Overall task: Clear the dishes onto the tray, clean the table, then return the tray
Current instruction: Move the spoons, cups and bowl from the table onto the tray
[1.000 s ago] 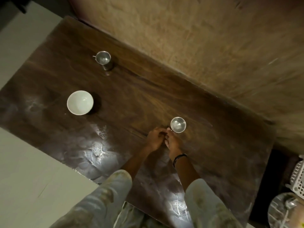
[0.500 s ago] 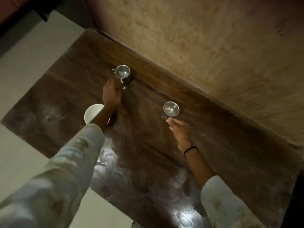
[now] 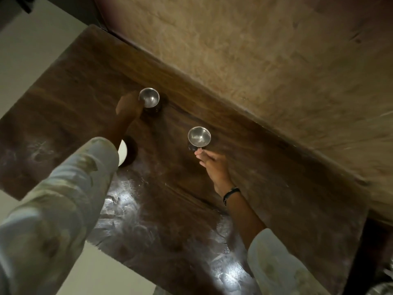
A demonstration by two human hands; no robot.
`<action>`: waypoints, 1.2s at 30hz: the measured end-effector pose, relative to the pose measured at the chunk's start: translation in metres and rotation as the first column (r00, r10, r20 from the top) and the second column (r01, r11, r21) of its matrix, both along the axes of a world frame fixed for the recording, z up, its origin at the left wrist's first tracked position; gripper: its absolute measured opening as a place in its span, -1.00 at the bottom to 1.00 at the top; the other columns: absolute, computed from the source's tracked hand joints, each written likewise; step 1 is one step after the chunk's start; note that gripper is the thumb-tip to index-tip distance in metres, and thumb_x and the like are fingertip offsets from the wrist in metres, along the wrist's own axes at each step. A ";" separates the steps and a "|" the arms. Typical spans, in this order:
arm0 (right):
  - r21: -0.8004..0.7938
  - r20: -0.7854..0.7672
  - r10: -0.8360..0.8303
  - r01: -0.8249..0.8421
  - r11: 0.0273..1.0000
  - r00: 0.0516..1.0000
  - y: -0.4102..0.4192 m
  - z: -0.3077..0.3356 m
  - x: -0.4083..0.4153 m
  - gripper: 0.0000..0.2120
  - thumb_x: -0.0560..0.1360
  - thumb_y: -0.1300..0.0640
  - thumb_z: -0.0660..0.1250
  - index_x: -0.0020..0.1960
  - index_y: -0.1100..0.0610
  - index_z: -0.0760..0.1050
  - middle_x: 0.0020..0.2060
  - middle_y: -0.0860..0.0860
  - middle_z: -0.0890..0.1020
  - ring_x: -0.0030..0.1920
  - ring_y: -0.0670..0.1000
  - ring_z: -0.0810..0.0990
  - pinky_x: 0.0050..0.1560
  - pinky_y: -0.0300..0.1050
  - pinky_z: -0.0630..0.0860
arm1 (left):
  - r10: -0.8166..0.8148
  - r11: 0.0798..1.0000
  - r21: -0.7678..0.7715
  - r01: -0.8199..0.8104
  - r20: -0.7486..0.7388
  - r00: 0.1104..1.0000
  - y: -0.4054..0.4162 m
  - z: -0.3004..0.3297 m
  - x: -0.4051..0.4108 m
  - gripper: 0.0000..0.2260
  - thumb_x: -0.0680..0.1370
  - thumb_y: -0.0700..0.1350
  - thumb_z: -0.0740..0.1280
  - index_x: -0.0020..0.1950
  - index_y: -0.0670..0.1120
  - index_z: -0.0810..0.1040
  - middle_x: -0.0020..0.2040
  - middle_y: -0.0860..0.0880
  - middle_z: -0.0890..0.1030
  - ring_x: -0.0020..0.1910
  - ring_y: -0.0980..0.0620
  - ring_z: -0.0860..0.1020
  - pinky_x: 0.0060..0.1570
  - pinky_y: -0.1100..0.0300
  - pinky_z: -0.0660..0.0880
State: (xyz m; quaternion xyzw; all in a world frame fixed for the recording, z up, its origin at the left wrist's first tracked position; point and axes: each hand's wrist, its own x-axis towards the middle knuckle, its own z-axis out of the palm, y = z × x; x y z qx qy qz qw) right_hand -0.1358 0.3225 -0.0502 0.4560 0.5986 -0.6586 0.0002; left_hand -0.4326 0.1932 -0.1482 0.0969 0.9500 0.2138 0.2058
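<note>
Two steel cups stand out on the dark wooden table (image 3: 287, 188). My left hand (image 3: 127, 106) reaches far across and closes on the handle side of the far steel cup (image 3: 149, 98); the handle itself is hidden by the hand. My right hand (image 3: 212, 165) pinches the small handle of the near steel cup (image 3: 199, 136), held a little above the tabletop. A white bowl (image 3: 123, 153) sits on the table, mostly hidden under my left sleeve. No tray is in view.
A rough tan wall (image 3: 255, 50) runs along the table's far edge. Pale floor (image 3: 32, 60) lies to the left and below the table's near edge. Smeared, shiny patches (image 3: 119, 209) mark the tabletop. Something metallic (image 3: 380, 291) shows at the bottom right corner.
My left hand has gone from beside my right hand out to the far steel cup and closed on it. My right hand has kept hold of the near cup.
</note>
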 end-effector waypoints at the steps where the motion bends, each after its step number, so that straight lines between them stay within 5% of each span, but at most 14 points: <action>1: -0.003 0.010 -0.013 0.013 1.000 1.000 -0.001 0.000 0.004 -0.84 0.56 0.17 0.28 0.01 0.17 0.63 -0.05 0.02 0.66 0.11 0.03 0.61 0.11 -0.10 0.56 | 0.028 0.999 -0.020 -0.027 0.046 0.999 0.004 0.030 0.020 -0.69 0.46 0.03 0.27 0.08 -0.12 0.59 0.06 -0.23 0.64 0.05 -0.26 0.59 0.06 -0.10 0.53; 7: 0.046 0.094 -0.083 0.079 0.996 0.992 0.001 0.005 0.036 -0.87 0.53 0.15 0.34 -0.06 0.14 0.66 0.01 0.23 0.67 0.12 0.20 0.59 0.20 0.17 0.51 | 0.361 0.900 0.107 -0.422 0.356 0.862 0.018 0.093 0.136 -0.72 0.48 -0.11 0.35 0.07 -0.28 0.62 0.05 -0.22 0.67 0.16 -0.14 0.57 0.10 0.09 0.46; 10: 0.052 0.104 -0.157 0.153 0.987 0.982 0.006 0.012 0.066 -0.83 0.51 0.17 0.36 0.02 0.23 0.65 -0.01 0.22 0.68 0.10 0.19 0.61 0.21 0.15 0.50 | 0.371 0.826 0.150 -0.543 0.581 0.724 0.022 0.092 0.198 -0.71 0.50 -0.10 0.33 0.12 -0.26 0.59 -0.09 -0.05 0.66 -0.05 0.01 0.58 -0.17 0.30 0.52; 12: 0.066 0.121 -0.205 0.198 0.978 0.971 0.009 0.014 0.087 -0.84 0.50 0.17 0.37 0.01 0.21 0.66 -0.05 0.16 0.69 0.08 0.17 0.62 0.21 0.13 0.51 | 0.408 0.732 0.139 -0.667 0.695 0.592 0.025 0.086 0.236 -0.70 0.49 -0.09 0.32 0.10 -0.27 0.60 -0.32 0.05 0.69 -0.20 0.03 0.59 -0.16 0.20 0.54; 14: 0.087 0.106 -0.250 0.241 0.967 0.962 0.011 0.016 0.112 -0.86 0.49 0.17 0.38 -0.02 0.20 0.67 -0.12 0.07 0.68 0.05 0.13 0.64 0.20 0.12 0.52 | 0.458 0.680 0.125 -0.723 0.698 0.551 0.032 0.093 0.276 -0.80 0.44 -0.13 0.37 -0.05 -0.23 0.65 -0.43 0.05 0.68 -0.31 0.05 0.58 -0.22 0.17 0.51; 17: 0.133 0.063 -0.291 0.281 0.951 0.955 0.012 0.020 0.154 -0.90 0.49 0.22 0.37 -0.05 0.16 0.67 -0.13 0.02 0.64 -0.01 0.02 0.60 0.17 0.00 0.50 | 0.503 0.673 0.130 -0.728 0.641 0.579 0.047 0.114 0.338 -0.90 0.36 -0.14 0.46 -0.35 -0.10 0.62 -0.41 0.06 0.68 -0.22 0.01 0.58 -0.17 0.17 0.48; 22: 0.307 0.082 -0.254 0.218 0.926 0.964 0.021 0.024 0.240 -0.89 0.50 0.16 0.37 -0.07 0.08 0.68 -0.07 0.05 0.63 -0.05 -0.03 0.58 0.03 -0.17 0.43 | 0.454 0.736 0.215 -0.642 0.547 0.703 0.075 0.140 0.439 -0.79 0.36 -0.02 0.41 -0.05 -0.06 0.67 -0.23 -0.02 0.73 -0.02 -0.05 0.64 0.09 0.05 0.54; 26: 0.376 0.011 -0.283 0.258 0.890 0.959 0.036 0.030 0.316 -0.89 0.50 0.20 0.37 -0.06 0.12 0.68 -0.07 0.02 0.61 -0.07 -0.07 0.56 -0.06 -0.50 0.35 | 0.411 0.773 0.259 -0.580 0.491 0.768 0.101 0.156 0.518 -0.80 0.36 0.01 0.40 -0.05 0.01 0.65 -0.23 0.00 0.73 -0.02 -0.04 0.64 0.07 0.04 0.55; 36: 0.413 -0.077 -0.375 0.372 0.831 0.924 0.092 0.051 0.546 -0.88 0.51 0.17 0.35 -0.06 0.13 0.67 -0.09 0.02 0.63 -0.06 -0.12 0.57 0.02 -0.39 0.41 | 0.287 0.870 0.256 -0.421 0.432 0.855 0.176 0.181 0.740 -0.74 0.39 0.05 0.41 0.07 0.09 0.64 -0.05 -0.04 0.72 0.07 -0.10 0.62 0.11 0.00 0.53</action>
